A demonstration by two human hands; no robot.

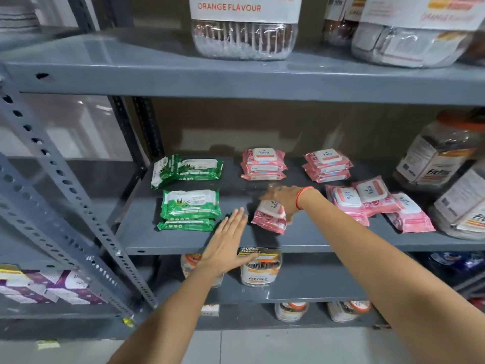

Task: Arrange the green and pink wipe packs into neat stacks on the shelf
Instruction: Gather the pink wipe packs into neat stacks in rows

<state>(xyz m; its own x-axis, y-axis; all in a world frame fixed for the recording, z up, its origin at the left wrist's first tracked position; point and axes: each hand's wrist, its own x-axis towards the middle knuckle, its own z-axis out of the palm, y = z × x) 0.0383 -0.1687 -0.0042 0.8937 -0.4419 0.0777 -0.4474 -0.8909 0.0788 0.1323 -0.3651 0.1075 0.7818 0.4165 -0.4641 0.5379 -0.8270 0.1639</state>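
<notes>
On the grey middle shelf (pixel 199 240) lie green wipe packs: a loose overlapping pair at the back left (pixel 186 169) and a two-high stack in front of it (pixel 190 208). Pink packs stand in two stacks at the back (pixel 263 164) (pixel 326 165). Three loose pink packs (pixel 372 203) overlap at the right. My right hand (pixel 282 199) is shut on one pink pack (pixel 270 216), tilted above the shelf's middle. My left hand (pixel 228 243) is flat with fingers together, holding nothing, near the shelf's front edge beside the green stack.
Large clear jars stand at the shelf's right end (pixel 438 156) and on the upper shelf (pixel 244 27). More jars (pixel 259 267) sit on the lower shelf. A perforated grey upright (pixel 65 195) runs diagonally at the left. Boxed goods (pixel 47 285) lie lower left.
</notes>
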